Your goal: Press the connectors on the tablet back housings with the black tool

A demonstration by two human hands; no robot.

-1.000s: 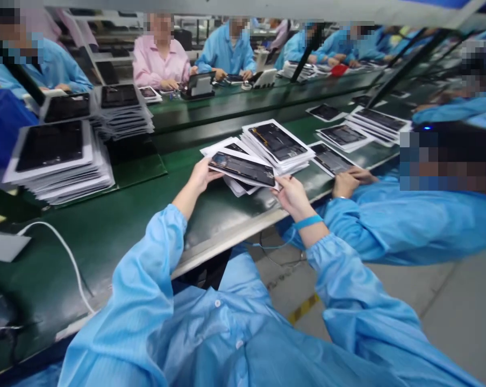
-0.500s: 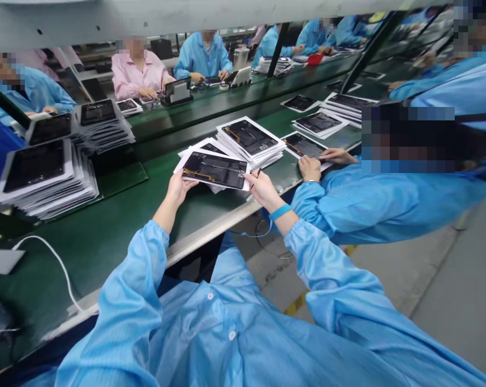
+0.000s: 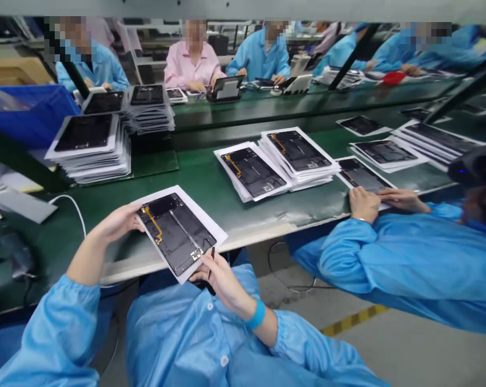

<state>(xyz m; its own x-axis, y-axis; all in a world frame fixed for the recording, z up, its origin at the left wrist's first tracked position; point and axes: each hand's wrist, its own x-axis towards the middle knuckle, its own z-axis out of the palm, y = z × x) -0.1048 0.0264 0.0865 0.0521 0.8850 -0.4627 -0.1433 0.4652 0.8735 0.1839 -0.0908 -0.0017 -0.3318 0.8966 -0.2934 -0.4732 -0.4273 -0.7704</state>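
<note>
A black tablet back housing (image 3: 182,228) with an orange flex cable lies on a white sheet (image 3: 205,220), tilted over the bench's front edge. My left hand (image 3: 120,223) is closed on its upper left edge, thumb on top. At the lower right corner my right hand (image 3: 216,271) pinches the same sheet and housing. A thin dark stick (image 3: 211,262) pokes up between the fingers of that hand; its kind is unclear. Beyond, to the right, two stacks of similar housings on sheets stand side by side, a lower stack (image 3: 253,172) and a taller stack (image 3: 299,150).
On the right a co-worker's hands (image 3: 366,204) rest on another housing (image 3: 364,174). Tall stacks (image 3: 93,156) stand at the left, beside a blue bin (image 3: 33,115). A white cable (image 3: 76,207) and a dark tool (image 3: 17,252) lie on the green bench (image 3: 194,172). Slanted posts rise from it.
Both hands have carried the housing and its sheet away from the stacks, left and closer to my body. It has turned clockwise. The camera view has swung left.
</note>
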